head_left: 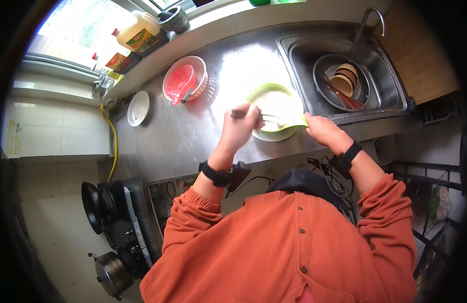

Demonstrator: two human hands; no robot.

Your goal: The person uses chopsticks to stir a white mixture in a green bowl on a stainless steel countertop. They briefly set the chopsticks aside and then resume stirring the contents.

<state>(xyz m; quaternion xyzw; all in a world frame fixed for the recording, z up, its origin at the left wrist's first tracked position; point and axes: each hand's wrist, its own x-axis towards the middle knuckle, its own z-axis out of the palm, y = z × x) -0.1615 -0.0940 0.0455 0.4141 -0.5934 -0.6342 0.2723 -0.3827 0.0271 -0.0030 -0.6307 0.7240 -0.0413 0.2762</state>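
Note:
My left hand (pixel 240 123) grips the dark handle of a metal utensil (pixel 270 118), possibly a fork, whose far end reaches into a lime-green bowl (pixel 269 88). Glare washes out the bowl's pale inside, so its contents cannot be told. At the bowl's right side, my right hand (pixel 324 130) holds its narrow green handle or spout. The bowl looks tilted over a whitish dish (pixel 275 136), which shows along its lower edge. Both are at the front of the steel counter (pixel 172 147), just left of the sink.
In the steel sink (pixel 385 81) a round pan (pixel 320 81) holds several bowls (pixel 343 84) and reddish chopsticks (pixel 349 100). Further left are a white colander (pixel 203 70) with a red bowl (pixel 182 79) and a small plate (pixel 138 108). Oil jugs (pixel 142 36) line the sill.

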